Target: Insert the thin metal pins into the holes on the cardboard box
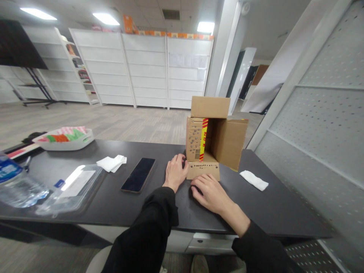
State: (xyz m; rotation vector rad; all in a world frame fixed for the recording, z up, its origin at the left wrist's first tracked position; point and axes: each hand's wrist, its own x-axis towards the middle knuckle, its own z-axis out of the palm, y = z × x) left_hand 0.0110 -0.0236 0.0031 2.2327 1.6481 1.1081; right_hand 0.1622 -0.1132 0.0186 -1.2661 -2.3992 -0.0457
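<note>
An open cardboard box (195,138) lies on its side on the dark table (176,204), its opening towards me. Its flaps are spread up, to the right and down, and a yellow and red tape strip runs down the left part of its front. Beside the box's lower left corner rests my left hand (175,171), fingers loosely bent and apart, holding nothing that I can see. My right hand (209,192) lies palm down at the front edge of the bottom flap (203,170), fingers spread a little, with nothing visible in it.
Left of my hands lie a phone (138,175), folded white tissues (111,163), a clear plastic case (74,189), a water bottle (19,185) and a white basket (65,143). Another tissue (254,180) is at the right, near a perforated panel (321,125).
</note>
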